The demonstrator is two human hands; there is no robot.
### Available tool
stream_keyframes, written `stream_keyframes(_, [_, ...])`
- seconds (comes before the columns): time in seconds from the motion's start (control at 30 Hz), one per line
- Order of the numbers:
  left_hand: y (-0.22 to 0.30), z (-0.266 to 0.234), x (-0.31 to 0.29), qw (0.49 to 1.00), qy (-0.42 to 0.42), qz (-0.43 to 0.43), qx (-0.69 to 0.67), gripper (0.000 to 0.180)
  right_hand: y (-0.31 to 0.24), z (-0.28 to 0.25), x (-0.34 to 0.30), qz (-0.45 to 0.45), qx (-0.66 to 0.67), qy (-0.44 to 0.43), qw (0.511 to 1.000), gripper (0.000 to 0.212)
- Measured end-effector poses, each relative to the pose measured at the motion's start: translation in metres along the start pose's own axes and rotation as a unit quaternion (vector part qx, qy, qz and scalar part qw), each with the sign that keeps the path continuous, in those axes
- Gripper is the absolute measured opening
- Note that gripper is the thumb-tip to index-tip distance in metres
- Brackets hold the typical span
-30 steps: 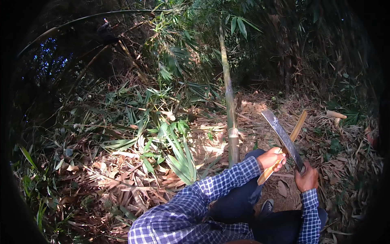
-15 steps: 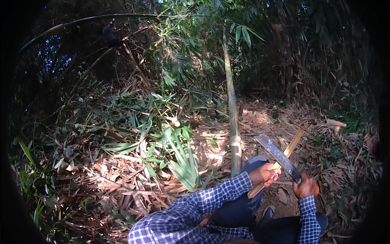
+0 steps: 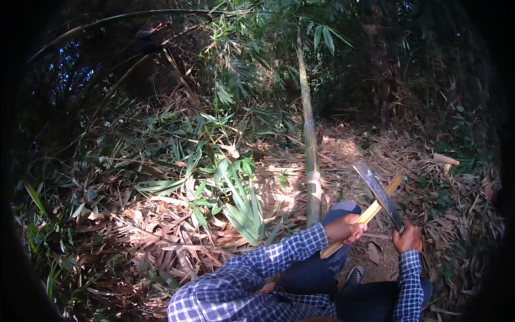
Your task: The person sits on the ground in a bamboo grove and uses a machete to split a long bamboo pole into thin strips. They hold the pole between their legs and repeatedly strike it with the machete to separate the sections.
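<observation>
Wood strip (image 3: pixel 369 212) slants above the bent leg (image 3: pixel 307 275), gripped lower down by the left hand (image 3: pixel 345 229). From my remote post I see dry leaves (image 3: pixel 155 225) covering the ground widely. A bamboo pole (image 3: pixel 310 140) runs away beyond the leg, green leaves (image 3: pixel 244 213) left of it. The knife (image 3: pixel 377 189), in the right hand's (image 3: pixel 407 238) closed fist, crosses the strip, farther from the left hand than a second ago.

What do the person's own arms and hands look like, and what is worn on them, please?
Both arms wear long, dark blue and white checked sleeves, reaching about to the wrists. The left hand and right hand are bare, with no gloves.
</observation>
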State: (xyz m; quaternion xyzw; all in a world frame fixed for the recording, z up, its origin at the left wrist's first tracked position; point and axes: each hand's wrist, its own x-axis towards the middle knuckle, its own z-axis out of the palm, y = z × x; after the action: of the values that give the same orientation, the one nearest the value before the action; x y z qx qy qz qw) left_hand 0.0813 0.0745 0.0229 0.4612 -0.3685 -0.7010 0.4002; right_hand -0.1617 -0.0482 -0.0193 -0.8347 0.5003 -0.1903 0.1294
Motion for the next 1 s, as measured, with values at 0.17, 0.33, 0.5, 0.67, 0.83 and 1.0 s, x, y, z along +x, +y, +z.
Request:
stream_keyframes(0.17, [-0.002, -0.010, -0.008, 0.999, 0.013, -0.006, -0.038, 0.016, -0.046, -0.014, -0.006, -0.029, -0.019, 0.000, 0.999, 0.026])
stream_keyframes(0.33, [0.003, -0.006, -0.022, 0.997, 0.077, -0.003, 0.001, 0.019, -0.032, 0.000, 0.026, -0.053, -0.049, -0.011, 0.997, 0.031])
stream_keyframes(0.5, [0.023, -0.021, -0.030, 0.988, 0.096, 0.051, 0.106, 0.024, 0.026, 0.032, 0.099, -0.066, 0.212, 0.022, 0.975, 0.029])
stream_keyframes(0.67, [0.019, -0.049, -0.028, 0.974, 0.175, 0.010, 0.140, 0.036, -0.018, 0.033, 0.071, -0.131, 0.164, 0.072, 0.975, 0.028])
stream_keyframes(0.83, [0.000, -0.099, 0.024, 0.981, 0.175, 0.030, 0.076, 0.030, -0.057, 0.006, 0.053, -0.068, 0.011, -0.028, 0.997, 0.033])
stream_keyframes(1.0, [0.000, -0.095, 0.075, 0.991, 0.122, -0.027, 0.056, 0.027, -0.040, 0.026, 0.051, -0.010, -0.053, -0.103, 0.993, 0.034])
